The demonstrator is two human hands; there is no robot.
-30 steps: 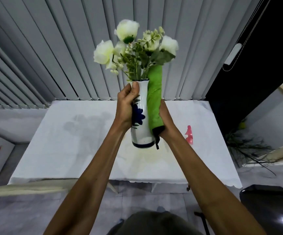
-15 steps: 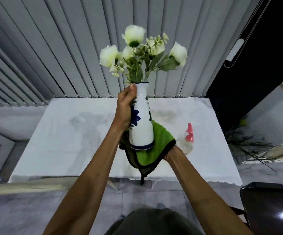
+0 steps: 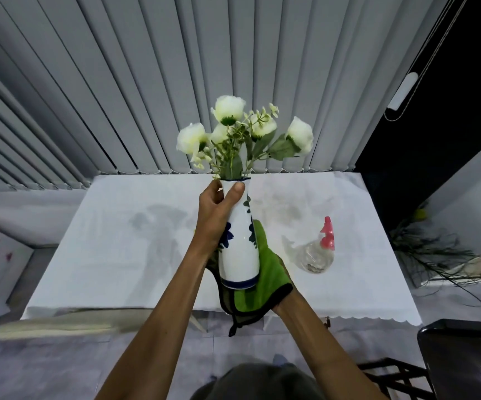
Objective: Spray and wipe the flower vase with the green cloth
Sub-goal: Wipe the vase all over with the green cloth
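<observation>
There was one vase (image 3: 238, 249), one green cloth (image 3: 268, 272) and one spray bottle (image 3: 318, 251), and about five white flowers (image 3: 230, 106) stood in the vase with green leaves. No words or labels could be read on any of them. The vase was tall and white, with dark blue flower shapes on its side and a blue ring near the bottom. It was held up in the air over the near part of the white table (image 3: 112, 243), tipped a little. The left hand (image 3: 216, 215) was wrapped tight around the vase's neck, thumb up by the rim. The right hand (image 3: 278, 304) was mostly hidden under the cloth, but it seemed to be holding the cloth, pressed on the bottom right of the vase. The cloth had a dark edge. The clear bottle with a pink top stood on the table, to the right, apart from the vase.
</observation>
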